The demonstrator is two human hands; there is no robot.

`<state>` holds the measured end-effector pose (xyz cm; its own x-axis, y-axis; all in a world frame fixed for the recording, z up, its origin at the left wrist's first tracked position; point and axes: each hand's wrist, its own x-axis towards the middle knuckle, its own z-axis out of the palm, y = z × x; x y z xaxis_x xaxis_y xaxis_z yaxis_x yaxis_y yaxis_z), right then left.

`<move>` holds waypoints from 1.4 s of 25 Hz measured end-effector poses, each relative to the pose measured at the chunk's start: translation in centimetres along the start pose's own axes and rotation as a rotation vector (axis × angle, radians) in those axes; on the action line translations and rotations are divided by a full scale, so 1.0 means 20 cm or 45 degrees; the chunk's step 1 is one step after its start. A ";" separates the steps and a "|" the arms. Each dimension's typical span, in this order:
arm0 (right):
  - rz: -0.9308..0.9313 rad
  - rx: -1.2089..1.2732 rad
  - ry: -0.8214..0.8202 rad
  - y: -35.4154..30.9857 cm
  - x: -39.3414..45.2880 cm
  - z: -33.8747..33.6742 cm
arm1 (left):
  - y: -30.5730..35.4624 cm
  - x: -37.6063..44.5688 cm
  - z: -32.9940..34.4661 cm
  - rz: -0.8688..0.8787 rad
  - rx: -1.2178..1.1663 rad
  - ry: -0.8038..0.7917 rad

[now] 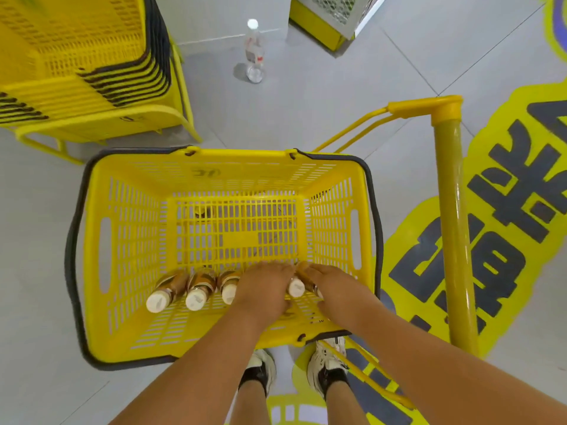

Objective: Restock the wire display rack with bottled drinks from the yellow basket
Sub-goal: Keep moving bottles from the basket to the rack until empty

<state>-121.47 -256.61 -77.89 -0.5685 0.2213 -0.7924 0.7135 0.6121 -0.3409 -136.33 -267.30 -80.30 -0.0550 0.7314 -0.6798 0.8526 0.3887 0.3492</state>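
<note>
Head view: both hands down inside yellow basket (101, 240), at near wall. Left hand (264, 286) laid over bottles, fingers draped, grip not clear. Right hand (331, 289) just beside, over another bottle; grip likewise cannot tell. Capped bottle (296, 286) showing between hands. Three more bottled drinks (196, 289) lined up left of left hand, touching side by side. Four white caps counted. Long axes tilted, caps toward camera, bases toward basket floor. Clear water bottle (254, 53) upright on floor beyond.
</note>
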 end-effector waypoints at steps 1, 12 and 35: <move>0.011 -0.017 0.000 0.00 0.02 0.01 | 0.00 0.02 0.01 -0.017 0.016 0.021; 0.266 0.048 0.028 -0.04 0.12 -0.01 | 0.03 0.04 0.05 -0.142 -0.391 0.333; -0.225 1.047 1.228 -0.58 -1.10 -1.04 | 0.26 -1.04 -1.32 -0.047 -1.292 1.107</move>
<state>-125.81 -252.77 -45.92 -0.4998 0.8554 -0.1362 0.4440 0.1180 -0.8882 -144.39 -265.65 -47.41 -0.7036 0.6810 -0.2030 0.1030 0.3804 0.9191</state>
